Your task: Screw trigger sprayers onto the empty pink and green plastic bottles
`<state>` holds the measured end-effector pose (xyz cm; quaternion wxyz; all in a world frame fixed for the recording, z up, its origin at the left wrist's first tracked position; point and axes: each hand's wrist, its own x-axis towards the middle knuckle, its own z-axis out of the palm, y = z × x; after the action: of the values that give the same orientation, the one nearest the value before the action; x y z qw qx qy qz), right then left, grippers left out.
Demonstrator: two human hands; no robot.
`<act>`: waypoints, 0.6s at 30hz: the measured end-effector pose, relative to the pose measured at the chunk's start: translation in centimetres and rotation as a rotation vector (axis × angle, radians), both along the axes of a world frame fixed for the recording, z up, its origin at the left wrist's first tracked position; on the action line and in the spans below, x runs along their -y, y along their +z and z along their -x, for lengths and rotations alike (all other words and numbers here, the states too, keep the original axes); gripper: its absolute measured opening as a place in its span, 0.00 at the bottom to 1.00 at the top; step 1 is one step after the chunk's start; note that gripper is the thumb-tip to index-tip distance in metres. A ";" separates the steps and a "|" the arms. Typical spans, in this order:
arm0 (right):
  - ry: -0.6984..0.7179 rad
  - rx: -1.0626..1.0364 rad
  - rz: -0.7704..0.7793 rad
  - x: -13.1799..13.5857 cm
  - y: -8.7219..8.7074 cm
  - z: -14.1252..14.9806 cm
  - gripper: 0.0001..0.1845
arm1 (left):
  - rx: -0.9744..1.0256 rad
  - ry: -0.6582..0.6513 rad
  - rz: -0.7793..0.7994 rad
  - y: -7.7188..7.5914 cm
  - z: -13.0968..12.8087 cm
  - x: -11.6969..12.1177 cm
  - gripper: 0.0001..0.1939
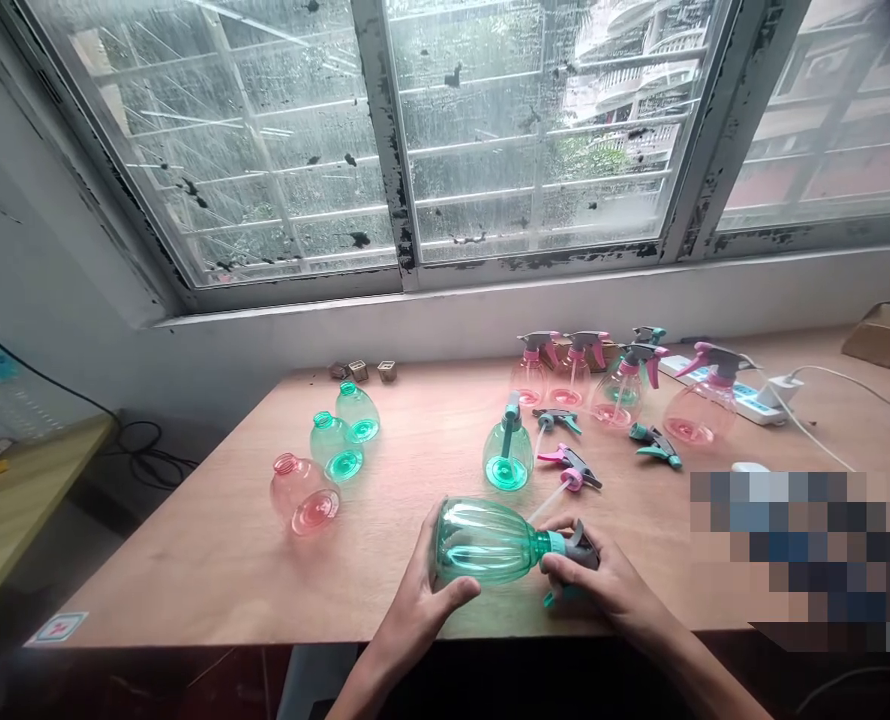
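Observation:
A clear green spray bottle (486,540) lies sideways in the air between my hands, its neck toward the right. My left hand (431,580) is wrapped around its base end. At the neck, my right hand (591,570) grips the grey and teal spray head (576,547), which sits against the bottle's mouth; whether it is screwed tight I cannot tell. Just beyond my right hand lies a pink and grey spray head (574,468) with a straw. Another green bottle (508,455) stands behind, with a spray head in its mouth.
To the left stand two green bottles (336,447) and a pink bottle (304,497) without heads. Several pink bottles with spray heads (700,405) stand at the back right, near a white power strip (760,405). Loose teal spray heads (656,447) lie nearby. A cardboard box (887,335) sits far right.

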<state>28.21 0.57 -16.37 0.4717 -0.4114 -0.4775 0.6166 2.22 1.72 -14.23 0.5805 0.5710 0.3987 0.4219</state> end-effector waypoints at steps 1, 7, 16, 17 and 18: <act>0.004 0.001 0.017 0.0 0.1 0.0 0.25 | -0.002 0.005 -0.003 -0.2 0.0 0.0 0.58; -0.004 -0.002 0.041 0.0 0.2 0.1 0.26 | 0.004 0.019 -0.049 -1.4 0.3 -0.2 0.54; -0.058 0.000 0.006 0.0 -0.4 0.2 0.25 | 0.045 0.018 0.003 -1.5 -0.1 0.0 0.49; -0.062 -0.002 -0.002 0.0 -0.5 0.2 0.25 | 0.040 0.008 0.007 -1.3 -0.1 0.1 0.50; -0.065 -0.006 -0.011 0.0 -0.5 0.2 0.25 | 0.032 0.006 0.007 -1.1 -0.1 0.1 0.50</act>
<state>28.02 0.61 -16.86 0.4953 -0.4224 -0.4656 0.5996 2.31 1.63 -15.35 0.5876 0.5610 0.3925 0.4311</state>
